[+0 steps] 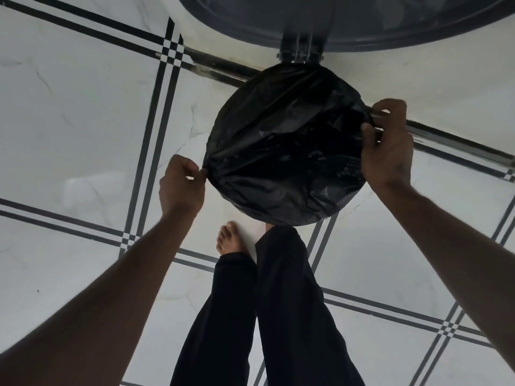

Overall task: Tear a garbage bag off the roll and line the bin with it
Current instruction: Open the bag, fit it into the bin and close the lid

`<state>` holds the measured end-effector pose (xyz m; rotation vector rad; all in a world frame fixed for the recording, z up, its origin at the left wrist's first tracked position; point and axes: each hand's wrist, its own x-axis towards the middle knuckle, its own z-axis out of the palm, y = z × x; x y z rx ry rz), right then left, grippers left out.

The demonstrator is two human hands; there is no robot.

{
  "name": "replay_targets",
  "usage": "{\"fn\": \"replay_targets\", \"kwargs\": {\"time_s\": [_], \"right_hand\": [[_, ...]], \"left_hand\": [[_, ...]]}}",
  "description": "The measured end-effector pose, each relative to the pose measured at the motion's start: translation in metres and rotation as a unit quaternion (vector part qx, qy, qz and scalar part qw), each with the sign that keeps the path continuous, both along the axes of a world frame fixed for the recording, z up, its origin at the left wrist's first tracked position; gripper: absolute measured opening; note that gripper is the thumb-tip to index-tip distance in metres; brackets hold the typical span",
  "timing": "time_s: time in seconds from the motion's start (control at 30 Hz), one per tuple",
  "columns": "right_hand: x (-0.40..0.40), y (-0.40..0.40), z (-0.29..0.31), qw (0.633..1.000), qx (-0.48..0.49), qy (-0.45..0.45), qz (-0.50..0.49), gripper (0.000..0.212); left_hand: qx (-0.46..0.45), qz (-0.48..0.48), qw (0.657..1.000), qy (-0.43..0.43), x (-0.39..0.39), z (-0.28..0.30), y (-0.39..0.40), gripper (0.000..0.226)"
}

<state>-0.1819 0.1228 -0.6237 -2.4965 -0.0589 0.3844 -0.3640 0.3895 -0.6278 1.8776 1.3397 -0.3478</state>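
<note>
A black garbage bag [281,143] is stretched over the mouth of a round bin on the floor, and it covers the rim all the way round. The bin's open lid [348,26] stands up behind it on a hinge [299,52]. My left hand [181,185] pinches the bag's edge at the lower left of the rim. My right hand [388,140] grips a gathered fold of the bag at the right side of the rim. The bin's body is hidden under the plastic. No roll of bags is in view.
The floor [83,112] is white marble tile with dark double stripes. My legs in black trousers [267,302] and a bare foot [230,238] stand just in front of the bin. A dark floor track [459,146] runs behind the bin to the right.
</note>
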Motion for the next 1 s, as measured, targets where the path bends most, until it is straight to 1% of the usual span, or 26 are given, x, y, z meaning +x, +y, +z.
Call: {"fn": "replay_targets", "kwargs": {"time_s": [0.1, 0.13, 0.23, 0.27, 0.3, 0.37, 0.4, 0.43, 0.47, 0.5, 0.57, 0.6, 0.63, 0.67, 0.7, 0.73, 0.77, 0.83, 0.87, 0.93, 0.97, 1.0], "right_hand": [[-0.008, -0.003, 0.002, 1.000, 0.015, -0.006, 0.004, 0.024], [-0.011, -0.004, 0.003, 1.000, 0.015, -0.002, 0.004, 0.024], [-0.020, -0.008, 0.008, 0.999, 0.015, 0.040, 0.000, 0.032], [-0.023, -0.009, 0.010, 0.998, 0.014, 0.056, 0.000, 0.037], [-0.025, -0.010, 0.013, 0.997, 0.014, 0.070, 0.002, 0.043], [-0.026, -0.012, 0.017, 0.995, 0.004, 0.094, 0.011, 0.057], [-0.025, -0.013, 0.019, 0.994, -0.004, 0.104, 0.018, 0.065], [-0.024, -0.014, 0.020, 0.993, -0.012, 0.112, 0.024, 0.072], [-0.023, -0.015, 0.022, 0.992, -0.020, 0.117, 0.031, 0.076], [-0.022, -0.017, 0.022, 0.992, -0.026, 0.119, 0.040, 0.078], [-0.021, -0.020, 0.022, 0.990, -0.032, 0.120, 0.062, 0.079], [-0.020, -0.021, 0.021, 0.990, -0.031, 0.119, 0.070, 0.079], [-0.020, -0.022, 0.020, 0.990, -0.028, 0.118, 0.077, 0.077], [-0.019, -0.023, 0.018, 0.990, -0.027, 0.114, 0.083, 0.076], [-0.019, -0.024, 0.016, 0.990, -0.028, 0.110, 0.088, 0.074], [-0.020, -0.026, 0.014, 0.990, -0.028, 0.102, 0.091, 0.073], [-0.022, -0.028, 0.012, 0.991, -0.024, 0.092, 0.090, 0.072], [-0.024, -0.030, 0.006, 0.993, -0.007, 0.069, 0.090, 0.069], [-0.024, -0.031, 0.002, 0.994, 0.003, 0.059, 0.095, 0.068], [-0.021, -0.035, -0.004, 0.993, 0.026, 0.050, 0.101, 0.066], [-0.019, -0.039, -0.007, 0.993, 0.037, 0.052, 0.101, 0.065], [-0.019, -0.042, -0.007, 0.992, 0.046, 0.058, 0.101, 0.064]], "left_hand": [[-0.014, -0.014, 1.000, -0.020, 0.003, -0.002, 0.003, 0.024], [-0.041, -0.002, 0.999, -0.029, 0.006, 0.000, 0.003, 0.022], [-0.151, 0.085, 0.983, -0.066, 0.015, 0.005, 0.002, 0.016], [-0.155, 0.088, 0.981, -0.070, 0.017, 0.008, 0.001, 0.013], [-0.124, 0.063, 0.988, -0.065, 0.018, 0.013, 0.001, 0.012], [0.016, -0.023, 0.997, -0.072, 0.018, 0.026, -0.002, 0.020], [0.082, -0.070, 0.989, -0.104, 0.019, 0.035, -0.006, 0.021], [0.117, -0.118, 0.975, -0.150, 0.022, 0.044, -0.011, 0.020], [0.120, -0.174, 0.959, -0.191, 0.027, 0.051, -0.018, 0.019], [0.099, -0.231, 0.942, -0.221, 0.033, 0.055, -0.027, 0.019], [0.039, -0.345, 0.906, -0.243, 0.048, 0.051, -0.048, 0.027], [0.026, -0.402, 0.884, -0.237, 0.059, 0.043, -0.059, 0.035], [0.023, -0.451, 0.867, -0.211, 0.070, 0.031, -0.068, 0.046], [0.018, -0.483, 0.861, -0.158, 0.081, 0.015, -0.076, 0.057], [0.005, -0.497, 0.863, -0.095, 0.091, -0.003, -0.080, 0.068], [-0.019, -0.497, 0.867, -0.045, 0.101, -0.024, -0.082, 0.078], [-0.052, -0.485, 0.873, -0.015, 0.111, -0.043, -0.082, 0.085], [-0.131, -0.436, 0.891, 0.000, 0.125, -0.072, -0.079, 0.090], [-0.156, -0.419, 0.894, 0.009, 0.130, -0.085, -0.077, 0.090], [-0.156, -0.445, 0.881, 0.033, 0.133, -0.110, -0.076, 0.093], [-0.158, -0.461, 0.872, 0.047, 0.132, -0.127, -0.075, 0.098], [-0.160, -0.470, 0.866, 0.059, 0.131, -0.136, -0.073, 0.109]]}}
